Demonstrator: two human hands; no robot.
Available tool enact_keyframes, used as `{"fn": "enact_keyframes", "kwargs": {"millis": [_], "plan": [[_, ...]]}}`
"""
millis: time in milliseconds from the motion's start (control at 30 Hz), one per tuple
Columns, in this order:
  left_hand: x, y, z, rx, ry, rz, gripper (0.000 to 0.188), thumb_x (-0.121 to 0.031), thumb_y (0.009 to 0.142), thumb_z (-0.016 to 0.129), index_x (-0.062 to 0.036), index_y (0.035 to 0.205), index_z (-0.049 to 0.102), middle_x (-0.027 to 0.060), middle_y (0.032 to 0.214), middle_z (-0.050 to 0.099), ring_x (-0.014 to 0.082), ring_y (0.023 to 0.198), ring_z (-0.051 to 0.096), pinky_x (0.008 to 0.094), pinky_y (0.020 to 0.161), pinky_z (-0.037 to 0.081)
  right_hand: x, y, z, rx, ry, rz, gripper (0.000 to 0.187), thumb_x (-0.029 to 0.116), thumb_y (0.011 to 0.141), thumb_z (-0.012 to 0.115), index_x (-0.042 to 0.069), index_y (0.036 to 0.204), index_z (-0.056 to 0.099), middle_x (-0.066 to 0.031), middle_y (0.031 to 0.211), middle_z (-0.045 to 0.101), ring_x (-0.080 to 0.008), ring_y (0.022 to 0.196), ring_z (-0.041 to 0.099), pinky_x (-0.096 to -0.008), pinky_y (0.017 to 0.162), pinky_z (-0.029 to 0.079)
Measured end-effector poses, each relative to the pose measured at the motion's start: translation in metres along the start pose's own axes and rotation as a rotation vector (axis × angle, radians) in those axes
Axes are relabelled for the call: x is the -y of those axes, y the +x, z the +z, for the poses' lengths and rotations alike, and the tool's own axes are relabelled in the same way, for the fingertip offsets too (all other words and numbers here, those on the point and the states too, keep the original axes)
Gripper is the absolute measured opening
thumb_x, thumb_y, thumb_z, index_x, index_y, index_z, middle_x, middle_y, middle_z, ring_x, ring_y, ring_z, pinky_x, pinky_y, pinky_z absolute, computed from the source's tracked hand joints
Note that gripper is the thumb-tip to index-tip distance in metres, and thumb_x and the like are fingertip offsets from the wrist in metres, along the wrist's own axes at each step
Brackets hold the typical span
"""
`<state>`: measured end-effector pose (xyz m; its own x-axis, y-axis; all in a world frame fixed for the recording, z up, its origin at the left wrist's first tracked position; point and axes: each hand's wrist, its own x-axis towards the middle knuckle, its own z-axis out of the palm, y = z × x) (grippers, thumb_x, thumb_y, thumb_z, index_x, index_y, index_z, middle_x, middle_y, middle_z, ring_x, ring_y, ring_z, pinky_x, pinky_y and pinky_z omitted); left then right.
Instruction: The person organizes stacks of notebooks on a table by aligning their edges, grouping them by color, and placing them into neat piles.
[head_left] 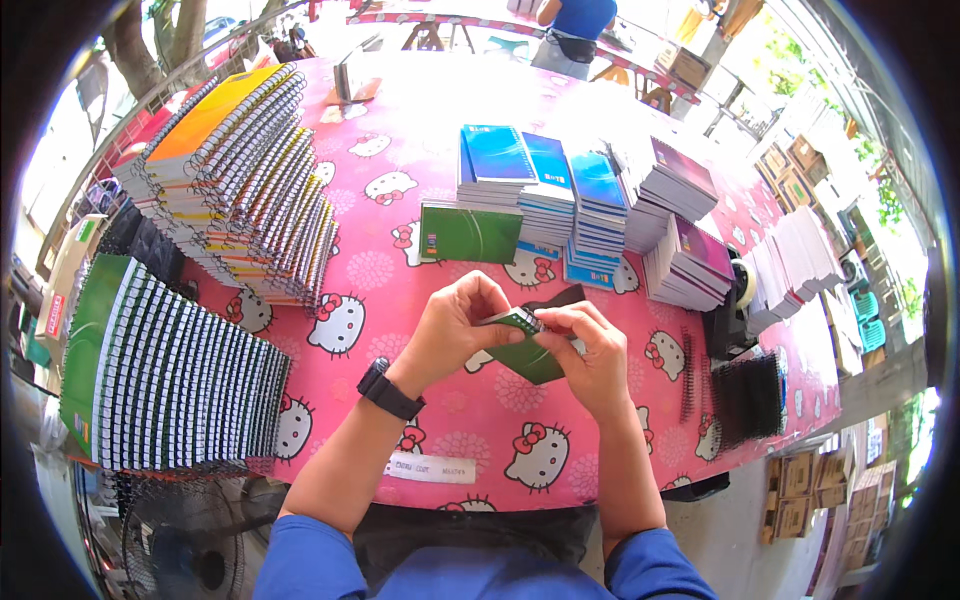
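Observation:
Above the middle of the table, a small green notebook (530, 364) with a row of punched holes or loops along its upper edge is held between both hands. My left hand (448, 325), with a black watch at its wrist, pinches the notebook's left end. My right hand (588, 350) has thumb and fingers closed on the edge at the right. Past the right fingers sticks out a dark flap (558, 298). Fine detail at the fingertips is too small to make out. Just beyond the hands, another green notebook (470, 236) leans against the blue stacks.
Tall piles of spiral notebooks, orange-topped (225, 105) and green-covered (180, 370), line the left side. Blue notebooks (545, 165) and purple ones (700, 245) are stacked ahead. At right stand a black tape dispenser (730, 310) and black binding wires (748, 400). A paper strip (430, 468) lies near the front edge.

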<state>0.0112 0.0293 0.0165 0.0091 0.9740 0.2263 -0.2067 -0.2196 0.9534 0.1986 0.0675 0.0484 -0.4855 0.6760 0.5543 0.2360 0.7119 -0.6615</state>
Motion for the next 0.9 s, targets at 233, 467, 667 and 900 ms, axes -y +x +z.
{"fn": "enact_keyframes", "kwargs": {"millis": [233,467,667,900], "plan": [[0.001,-0.002,0.003,-0.004,-0.139,0.051,0.024,0.009,0.073,0.071,-0.0032,0.086,0.055,0.0027,0.087,0.059,0.0093,0.081,0.06,0.0224,0.07,0.052,0.008,0.0,0.002,-0.026,0.033,-0.017,0.022,0.006,0.079,0.069,0.004,0.1,0.065,-0.0079,0.088,0.063,-0.019,0.077,0.062,-0.0302,0.065,0.05],[0.001,-0.003,0.012,-0.041,-0.069,0.124,0.021,0.01,0.071,0.071,-0.0021,0.081,0.058,0.0047,0.088,0.059,0.0097,0.08,0.06,0.0221,0.068,0.052,0.005,-0.002,0.003,-0.033,0.13,-0.051,0.029,0.014,0.073,0.077,0.004,0.097,0.065,-0.0064,0.081,0.06,-0.0157,0.075,0.061,-0.0257,0.063,0.049],[-0.008,-0.012,0.019,0.026,0.01,0.146,0.017,0.008,0.071,0.073,-0.0017,0.077,0.06,0.0059,0.087,0.06,0.0098,0.078,0.06,0.0215,0.063,0.049,0.011,-0.004,0.001,-0.029,0.131,-0.087,0.024,0.012,0.071,0.078,0.004,0.086,0.062,-0.0048,0.077,0.057,-0.0135,0.066,0.059,-0.0251,0.056,0.047],[-0.023,-0.024,0.038,-0.006,0.311,0.306,0.018,0.005,0.069,0.075,-0.0023,0.075,0.06,0.0082,0.085,0.063,0.0115,0.075,0.062,0.0236,0.063,0.051,0.018,-0.011,-0.013,0.017,0.271,-0.035,0.022,0.013,0.071,0.078,0.004,0.08,0.06,-0.0045,0.073,0.055,-0.0133,0.063,0.058,-0.025,0.055,0.047]]}}
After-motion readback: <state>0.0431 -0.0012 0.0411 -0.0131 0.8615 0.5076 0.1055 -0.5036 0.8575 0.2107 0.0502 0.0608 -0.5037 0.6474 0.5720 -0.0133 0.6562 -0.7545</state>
